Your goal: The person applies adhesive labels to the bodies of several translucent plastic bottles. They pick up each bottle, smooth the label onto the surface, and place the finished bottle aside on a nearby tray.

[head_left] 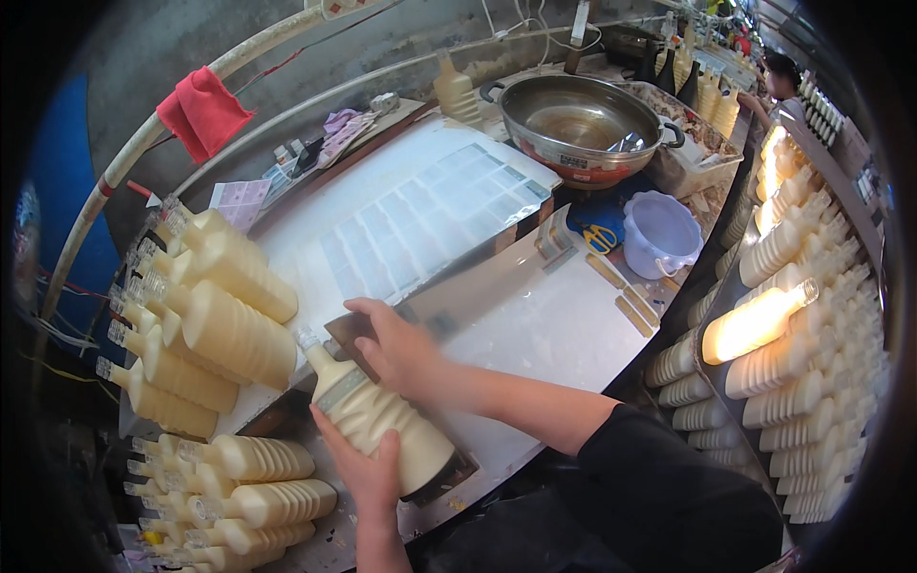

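Note:
A cream-coloured bottle [420,451] with a ribbed body and a narrow clear neck lies tilted on the near part of the worktable. Around its lower left side my left hand [368,468] grips it, thumb on the near face. A greyish patterned strip [346,390] runs across the bottle's shoulder. My right hand [406,353] is over the upper right side of the bottle, fingers stretched and apart, slightly blurred; whether its palm touches the bottle is hidden. A flat translucent sheet [497,286] lies beyond the right hand.
Similar bottles [234,329] are stacked at left, with more bottles [258,501] below. Pale rectangles form a sheet [430,220] on a white board. Behind stand a large pan [573,119], a lavender bucket [659,239] and yellow-handled scissors [600,239]. Bottles [793,382] fill the right-hand rack; a person [783,81] is beyond.

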{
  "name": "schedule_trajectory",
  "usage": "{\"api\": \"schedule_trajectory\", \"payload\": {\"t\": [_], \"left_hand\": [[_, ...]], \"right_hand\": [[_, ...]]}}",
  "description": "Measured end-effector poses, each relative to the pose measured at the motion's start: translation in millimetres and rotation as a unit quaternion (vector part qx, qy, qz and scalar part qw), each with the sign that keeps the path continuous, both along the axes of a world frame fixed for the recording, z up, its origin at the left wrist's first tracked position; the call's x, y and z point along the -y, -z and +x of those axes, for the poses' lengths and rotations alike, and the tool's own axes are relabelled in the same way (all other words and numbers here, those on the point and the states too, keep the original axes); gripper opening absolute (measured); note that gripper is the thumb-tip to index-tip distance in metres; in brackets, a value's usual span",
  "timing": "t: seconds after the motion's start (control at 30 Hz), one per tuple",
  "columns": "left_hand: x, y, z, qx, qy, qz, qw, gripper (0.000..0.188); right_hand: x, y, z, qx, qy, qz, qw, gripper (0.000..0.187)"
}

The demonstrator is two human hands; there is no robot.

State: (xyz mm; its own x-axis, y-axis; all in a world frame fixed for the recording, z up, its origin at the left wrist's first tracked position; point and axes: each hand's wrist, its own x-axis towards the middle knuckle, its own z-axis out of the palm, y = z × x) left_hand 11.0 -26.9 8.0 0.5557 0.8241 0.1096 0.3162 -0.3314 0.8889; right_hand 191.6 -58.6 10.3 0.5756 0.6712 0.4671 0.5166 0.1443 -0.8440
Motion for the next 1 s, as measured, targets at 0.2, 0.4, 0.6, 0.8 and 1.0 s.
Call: {"api": "schedule_trajectory", "payload": {"t": [0.2, 0.4, 0.6, 0.8, 1.0], "left_hand": [[-1, 3, -5, 0.008, -0.010, -0.009, 1.000, 0.109], [-1, 0, -5, -0.020, -0.017, -0.021, 0.999, 0.111], [4, 0, -7, 0.015, -0.020, -0.086, 0.996, 0.107], [16, 3, -13, 0.104, 0.001, -0.162, 0.981, 0.096], [17, 19, -24, 0.082, 0.005, -0.105, 0.991, 0.092]], "right_hand": [[27, 25, 21, -0.118, -0.017, -0.116, 0.986, 0.061], [98, 49, 65, -0.341, 0.035, -0.075, 0.936, 0.031], [143, 52, 62, -0.286, 0.065, -0.310, 0.904, 0.032], [141, 74, 35, 0.175, 0.091, -0.302, 0.933, 0.023], [86, 85, 49, 0.230, 0.051, -0.381, 0.894, 0.043]]}}
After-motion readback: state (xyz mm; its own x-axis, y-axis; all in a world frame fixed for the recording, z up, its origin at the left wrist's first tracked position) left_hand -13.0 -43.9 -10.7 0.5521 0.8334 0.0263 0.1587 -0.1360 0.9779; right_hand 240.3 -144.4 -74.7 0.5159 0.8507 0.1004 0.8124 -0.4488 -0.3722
